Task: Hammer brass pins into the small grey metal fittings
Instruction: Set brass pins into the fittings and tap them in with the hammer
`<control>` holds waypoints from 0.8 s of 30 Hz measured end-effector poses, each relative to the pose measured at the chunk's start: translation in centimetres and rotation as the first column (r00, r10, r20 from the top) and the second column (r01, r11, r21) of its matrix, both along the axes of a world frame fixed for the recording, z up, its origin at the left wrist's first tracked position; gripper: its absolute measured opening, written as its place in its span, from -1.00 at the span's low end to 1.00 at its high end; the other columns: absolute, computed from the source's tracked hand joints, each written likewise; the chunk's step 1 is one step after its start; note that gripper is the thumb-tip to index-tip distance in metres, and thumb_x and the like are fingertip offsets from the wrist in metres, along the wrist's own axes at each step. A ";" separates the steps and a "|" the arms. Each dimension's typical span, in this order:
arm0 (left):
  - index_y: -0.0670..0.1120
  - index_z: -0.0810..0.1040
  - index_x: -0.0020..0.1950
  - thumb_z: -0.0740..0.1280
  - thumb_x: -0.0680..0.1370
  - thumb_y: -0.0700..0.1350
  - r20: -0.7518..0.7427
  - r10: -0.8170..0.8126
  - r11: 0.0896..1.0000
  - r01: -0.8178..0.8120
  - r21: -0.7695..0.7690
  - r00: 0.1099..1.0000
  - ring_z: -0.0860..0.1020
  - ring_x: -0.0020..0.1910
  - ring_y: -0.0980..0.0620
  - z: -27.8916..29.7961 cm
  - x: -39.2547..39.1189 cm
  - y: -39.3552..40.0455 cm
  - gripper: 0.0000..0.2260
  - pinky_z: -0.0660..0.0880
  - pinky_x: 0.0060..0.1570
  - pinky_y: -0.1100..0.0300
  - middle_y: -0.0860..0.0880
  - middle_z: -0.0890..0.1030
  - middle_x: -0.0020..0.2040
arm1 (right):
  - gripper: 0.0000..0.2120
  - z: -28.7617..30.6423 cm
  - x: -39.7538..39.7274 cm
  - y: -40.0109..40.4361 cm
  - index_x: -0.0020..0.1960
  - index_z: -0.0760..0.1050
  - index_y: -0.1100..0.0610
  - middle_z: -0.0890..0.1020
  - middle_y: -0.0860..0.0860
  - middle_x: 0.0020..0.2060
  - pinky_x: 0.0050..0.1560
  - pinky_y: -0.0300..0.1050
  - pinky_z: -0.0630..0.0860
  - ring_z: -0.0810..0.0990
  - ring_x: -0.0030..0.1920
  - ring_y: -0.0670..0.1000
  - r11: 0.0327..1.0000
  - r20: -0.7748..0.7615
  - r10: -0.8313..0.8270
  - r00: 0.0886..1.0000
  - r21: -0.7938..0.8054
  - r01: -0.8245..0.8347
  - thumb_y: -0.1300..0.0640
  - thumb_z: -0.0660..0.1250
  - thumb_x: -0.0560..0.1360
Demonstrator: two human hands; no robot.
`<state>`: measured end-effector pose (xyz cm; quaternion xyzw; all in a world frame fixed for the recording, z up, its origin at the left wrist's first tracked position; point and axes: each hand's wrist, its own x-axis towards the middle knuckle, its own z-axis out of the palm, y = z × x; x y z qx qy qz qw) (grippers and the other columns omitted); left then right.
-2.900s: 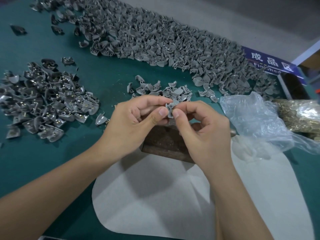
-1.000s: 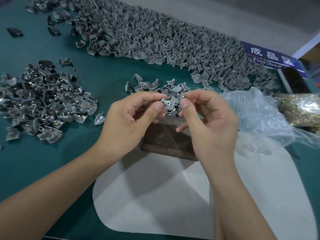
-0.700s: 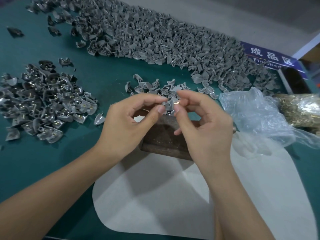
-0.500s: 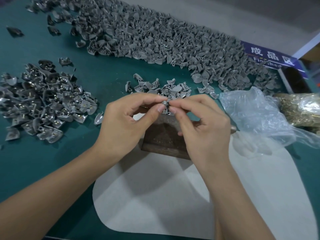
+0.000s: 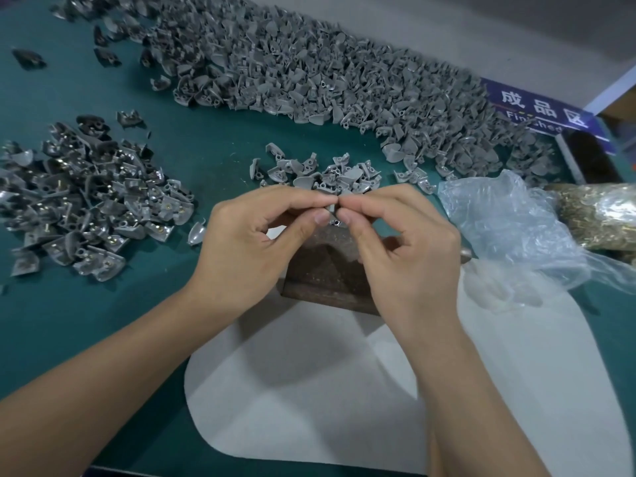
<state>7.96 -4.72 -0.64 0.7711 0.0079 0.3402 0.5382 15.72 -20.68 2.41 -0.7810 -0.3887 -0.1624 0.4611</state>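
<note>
Left hand and right hand both pinch one fitting above the block. Loose fittings lie at 12 o'clock; the pin bag lies at 3 o'clock on the counter.

Illumination is even and moderately bright, coming from overhead. Both forearms cast soft, diffuse shadows onto the white sheet near the viewer — no hard edges. Mild glare shows on the crumpled plastic bag at right and on the finished fittings at left. Wide-angle distortion bends the frame edges; the far corners and the blue sign are soft. The centre is reasonably sharp, with slight motion blur.
</note>
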 end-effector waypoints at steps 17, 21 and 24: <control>0.04 0.66 0.13 0.43 0.60 -0.19 -0.049 0.015 0.997 -0.019 -0.078 0.999 0.70 -0.04 0.10 0.7 -0.3 -0.6 -0.84 0.60 0.02 0.24 0.14 0.72 -0.03 | -0.70 0.3 -0.6 -0.1 0.15 0.56 -0.13 0.73 -0.03 -0.03 -0.51 -0.16 0.59 0.74 -0.19 0.05 0.962 -0.420 0.088 0.903 0.270 0.032 0.25 0.43 0.58; 0.11 0.64 0.13 0.42 0.61 -0.16 -0.053 0.011 0.997 -0.015 -0.075 0.999 0.71 -0.08 0.08 0.7 -0.3 -0.5 -0.83 0.60 0.00 0.25 0.17 0.71 -0.03 | -0.76 0.4 -0.4 0.0 0.17 0.61 -0.17 0.74 -0.10 -0.01 -0.43 -0.24 0.58 0.73 -0.24 0.00 0.973 -0.364 0.081 0.928 0.233 0.006 0.17 0.37 0.65; 0.09 0.64 0.13 0.40 0.63 -0.14 -0.056 0.013 0.997 -0.018 -0.077 0.998 0.71 -0.10 0.07 0.7 -0.3 -0.4 -0.85 0.61 -0.03 0.23 0.14 0.72 -0.05 | -0.75 0.1 -0.5 0.2 0.12 0.59 -0.24 0.72 -0.11 -0.02 -0.35 -0.14 0.62 0.70 -0.19 0.04 0.984 -0.293 0.080 0.953 0.175 -0.029 0.14 0.34 0.66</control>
